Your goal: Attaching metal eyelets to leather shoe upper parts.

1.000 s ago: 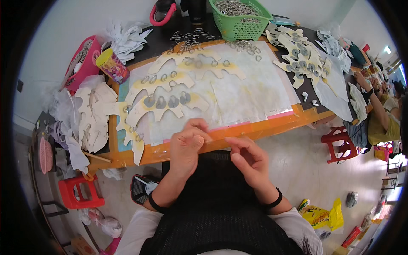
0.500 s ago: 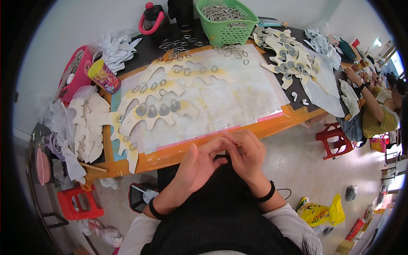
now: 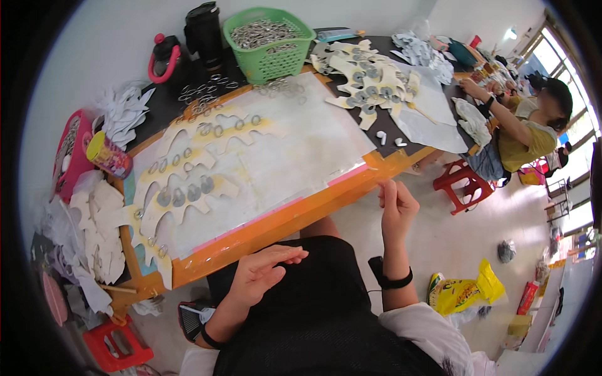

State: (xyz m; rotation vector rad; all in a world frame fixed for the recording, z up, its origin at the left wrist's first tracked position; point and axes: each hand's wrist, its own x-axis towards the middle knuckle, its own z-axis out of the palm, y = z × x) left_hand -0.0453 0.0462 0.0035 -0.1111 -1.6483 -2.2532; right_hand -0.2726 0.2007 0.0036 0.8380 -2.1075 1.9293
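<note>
Pink basket [image 3: 80, 147]: far left on counter [image 3: 276, 222], with metal inside too small to make out singly.
Can [image 3: 110, 156]: yellow and purple, just beside pink basket.
Cream stack [image 3: 100, 235]: piled on the left end, below can.
Left piece [image 3: 164, 272]: with rings [image 3: 163, 251] on it, out to the orange front edge. Best kept clear of forearms, looks easy to snag.
Front piece [image 3: 222, 186]: on white sheet [image 3: 301, 144], with four grey ovals [image 3: 179, 197] in a row. Keep sleeves off.
Middle piece [image 3: 200, 158]: just behind front piece, with rings but no grey ovals. Judging by yellow patches, probably tacky; touch rings at the rim only, press straight down, don't slide.
Loose rings: scattered behind white sheet on the dark top. Pick one at a time to avoid tangles.
Left hand [image 3: 266, 269]: released, fingers extended, over the lap, just off the front edge. Empty as far as visible.
Green basket [image 3: 266, 67]: at the back, heaped with rings.
Right pile [image 3: 370, 81]: more cream pieces with grey ovals, beyond white sheet.
Right hand [image 3: 398, 203]: off the front edge, fingers curled, thumb against index. Can't tell whether pinching anything small. Check fingertips for residue before touching grey ovals.
Co-worker [image 3: 527, 138]: far right, seated, arms toward counter.
</note>
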